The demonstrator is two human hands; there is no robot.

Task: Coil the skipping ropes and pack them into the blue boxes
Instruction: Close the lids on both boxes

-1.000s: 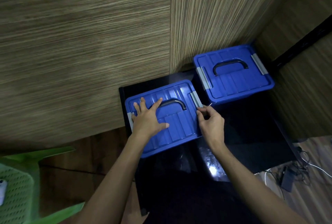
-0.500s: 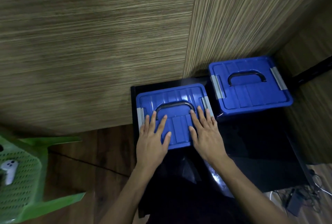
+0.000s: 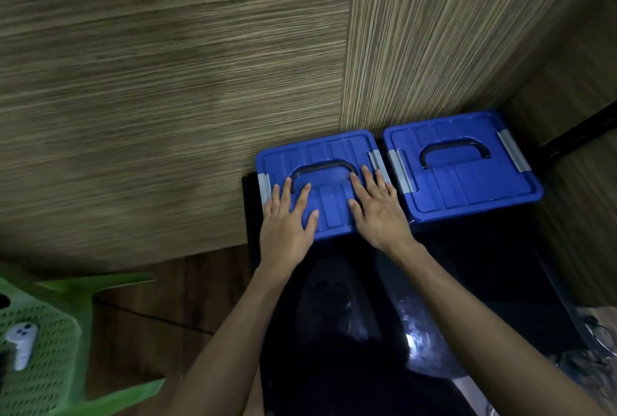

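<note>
Wood-grain walls: striped brown panels point(image 3: 167, 98) meet in a corner right behind the two boxes, so both lids sit hard up against that corner.
Black table: glossy dark top point(image 3: 484, 265) carries both boxes at its far end; the near part is bare and shiny with reflections.
Gap between boxes: none to speak of; the grey clips on the facing sides are just beside each other.
Right side: another wood panel closes in near the right box's far clip.
Left side: the left box reaches the table's left edge, with brown floor point(image 3: 160, 298) below it.
Left hand: point(image 3: 283, 225) lies palm down on the near left part of the left box's lid, fingers straight and spread, one fingertip touching the black handle's left end; it holds nothing.
Right hand: point(image 3: 379, 212) lies flat on the near right part of the same lid, fingers straight and pointing toward the wall, close to the right clip; it holds nothing.
Forearms: both reach in from the bottom edge, angled inward toward the left box.
Left box: point(image 3: 329, 155) blue, lid on, ribbed top, black handle point(image 3: 322, 168) folded flat, grey clips at both ends.
Right box: point(image 3: 464, 178) blue, lid on, black handle lying flat, grey clips at both ends, untouched.
Ropes: not visible.
Green chair: point(image 3: 50, 349) perforated plastic seat at lower left, with a white controller point(image 3: 21, 344) lying on it.
</note>
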